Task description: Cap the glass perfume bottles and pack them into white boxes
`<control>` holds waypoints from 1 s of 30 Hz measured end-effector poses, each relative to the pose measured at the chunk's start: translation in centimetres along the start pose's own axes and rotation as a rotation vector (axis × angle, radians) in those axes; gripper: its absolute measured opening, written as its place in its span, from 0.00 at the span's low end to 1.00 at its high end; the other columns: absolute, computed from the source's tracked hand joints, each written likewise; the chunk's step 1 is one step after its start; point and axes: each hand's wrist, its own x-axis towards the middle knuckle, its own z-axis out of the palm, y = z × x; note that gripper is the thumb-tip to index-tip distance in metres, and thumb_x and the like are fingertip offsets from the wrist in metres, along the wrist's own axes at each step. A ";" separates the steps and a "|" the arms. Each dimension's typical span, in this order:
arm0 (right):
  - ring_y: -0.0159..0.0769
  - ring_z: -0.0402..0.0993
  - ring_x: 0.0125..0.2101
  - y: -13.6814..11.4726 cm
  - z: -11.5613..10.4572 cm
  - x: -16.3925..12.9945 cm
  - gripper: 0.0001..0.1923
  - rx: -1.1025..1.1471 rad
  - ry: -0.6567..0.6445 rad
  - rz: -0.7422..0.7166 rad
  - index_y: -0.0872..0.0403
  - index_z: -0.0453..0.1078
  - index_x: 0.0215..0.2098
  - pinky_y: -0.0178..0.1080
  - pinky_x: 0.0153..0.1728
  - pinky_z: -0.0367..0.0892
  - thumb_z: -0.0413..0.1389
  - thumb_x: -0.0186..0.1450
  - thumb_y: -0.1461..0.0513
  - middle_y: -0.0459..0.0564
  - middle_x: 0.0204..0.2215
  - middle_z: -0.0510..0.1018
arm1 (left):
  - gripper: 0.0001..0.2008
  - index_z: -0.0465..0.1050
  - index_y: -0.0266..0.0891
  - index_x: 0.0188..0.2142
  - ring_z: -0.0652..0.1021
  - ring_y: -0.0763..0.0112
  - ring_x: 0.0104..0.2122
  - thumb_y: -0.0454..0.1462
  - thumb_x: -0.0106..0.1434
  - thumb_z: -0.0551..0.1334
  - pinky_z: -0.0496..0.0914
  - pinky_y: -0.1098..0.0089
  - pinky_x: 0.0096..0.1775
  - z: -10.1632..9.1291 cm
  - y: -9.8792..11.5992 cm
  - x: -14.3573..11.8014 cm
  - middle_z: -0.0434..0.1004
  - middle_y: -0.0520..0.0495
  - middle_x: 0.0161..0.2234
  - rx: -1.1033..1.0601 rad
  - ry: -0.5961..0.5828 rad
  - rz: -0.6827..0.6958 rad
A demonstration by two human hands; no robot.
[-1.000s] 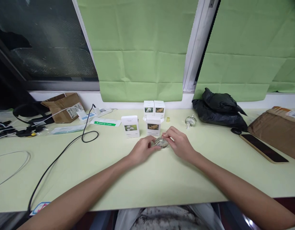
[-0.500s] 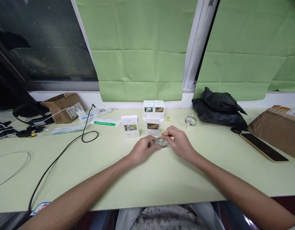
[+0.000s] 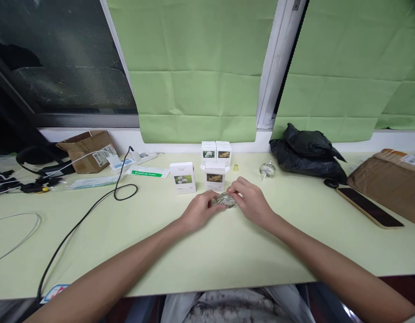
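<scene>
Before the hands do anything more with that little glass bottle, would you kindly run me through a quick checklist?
1. Left hand touching the glass bottle: ok.
2. Right hand on the bottle's other side: ok.
3. Bottle low over or on the table: cannot tell which.
4. Bottle capped: cannot tell, fingers cover it.
5. Open white box just behind, apart from the hands: ok.
6. Black cable away from both hands: ok.

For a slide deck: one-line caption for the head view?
Both hands, left hand and right hand, hold a small glass bottle on the pale green table, before white boxes.
</scene>
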 end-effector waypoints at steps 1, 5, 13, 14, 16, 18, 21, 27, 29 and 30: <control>0.38 0.73 0.35 -0.1 0.1 -0.2 0.10 -0.035 0.001 -0.023 0.50 0.68 0.37 0.39 0.36 0.66 0.51 0.73 0.69 0.48 0.37 0.74 | 0.21 0.79 0.41 0.43 0.72 0.66 0.30 0.55 0.64 0.66 0.63 0.67 0.32 0.0 0.0 0.0 0.77 0.49 0.33 0.001 0.003 0.000; 0.38 0.73 0.35 -0.2 0.4 -0.4 0.11 -0.046 0.015 -0.025 0.49 0.67 0.38 0.39 0.36 0.66 0.50 0.74 0.70 0.48 0.37 0.73 | 0.20 0.79 0.42 0.42 0.71 0.66 0.29 0.55 0.64 0.66 0.61 0.67 0.31 0.1 -0.2 0.0 0.74 0.51 0.29 0.026 0.002 -0.026; 0.39 0.73 0.36 -0.2 0.9 -0.4 0.09 0.026 0.072 0.042 0.49 0.67 0.36 0.40 0.36 0.65 0.52 0.74 0.67 0.48 0.36 0.73 | 0.20 0.78 0.42 0.43 0.70 0.67 0.27 0.54 0.65 0.66 0.60 0.68 0.29 0.5 0.0 -0.3 0.71 0.53 0.26 0.035 0.040 -0.040; 0.40 0.73 0.37 -0.3 1.0 -0.4 0.09 0.030 0.080 0.042 0.49 0.66 0.36 0.40 0.37 0.65 0.52 0.74 0.67 0.48 0.36 0.73 | 0.20 0.78 0.42 0.43 0.70 0.67 0.26 0.54 0.64 0.66 0.60 0.68 0.29 0.5 0.1 -0.4 0.70 0.53 0.26 0.035 0.042 -0.045; 0.40 0.72 0.37 -0.5 1.2 -0.5 0.09 0.023 0.092 0.049 0.49 0.66 0.36 0.40 0.37 0.65 0.52 0.74 0.67 0.48 0.35 0.72 | 0.20 0.78 0.42 0.44 0.70 0.67 0.26 0.54 0.65 0.66 0.59 0.68 0.29 0.5 0.2 -0.4 0.70 0.54 0.25 0.037 0.039 -0.052; 0.40 0.71 0.37 -0.6 1.3 -0.6 0.09 0.014 0.101 0.060 0.49 0.66 0.35 0.40 0.36 0.65 0.52 0.74 0.67 0.48 0.35 0.72 | 0.19 0.78 0.43 0.44 0.70 0.67 0.26 0.54 0.65 0.65 0.60 0.68 0.29 0.6 0.3 -0.5 0.70 0.54 0.25 0.045 0.030 -0.060; 0.40 0.72 0.37 -0.1 1.1 -0.4 0.09 0.075 0.084 0.061 0.50 0.66 0.34 0.41 0.37 0.66 0.52 0.74 0.66 0.48 0.36 0.73 | 0.18 0.77 0.43 0.44 0.71 0.66 0.26 0.53 0.66 0.65 0.60 0.68 0.30 0.5 0.5 -0.6 0.72 0.53 0.26 0.064 0.026 -0.064; 0.38 0.75 0.38 1.5 0.4 0.5 0.10 0.338 0.008 0.096 0.51 0.69 0.31 0.39 0.38 0.68 0.59 0.72 0.63 0.46 0.34 0.76 | 0.17 0.78 0.43 0.47 0.74 0.66 0.29 0.50 0.67 0.64 0.63 0.67 0.32 0.4 0.7 -0.6 0.80 0.50 0.36 0.073 0.031 -0.015; 0.38 0.75 0.37 1.3 0.3 0.4 0.10 0.312 0.005 0.095 0.51 0.68 0.31 0.39 0.38 0.67 0.58 0.72 0.63 0.46 0.34 0.75 | 0.16 0.78 0.43 0.48 0.74 0.67 0.30 0.50 0.68 0.64 0.64 0.68 0.33 0.5 0.7 -0.7 0.81 0.50 0.39 0.080 0.031 0.002; 0.37 0.74 0.37 1.1 0.4 0.3 0.10 0.274 0.011 0.086 0.51 0.68 0.31 0.39 0.37 0.66 0.57 0.72 0.64 0.47 0.34 0.75 | 0.16 0.78 0.43 0.48 0.74 0.67 0.30 0.49 0.68 0.64 0.64 0.68 0.33 0.5 0.7 -0.7 0.80 0.50 0.39 0.087 0.032 0.003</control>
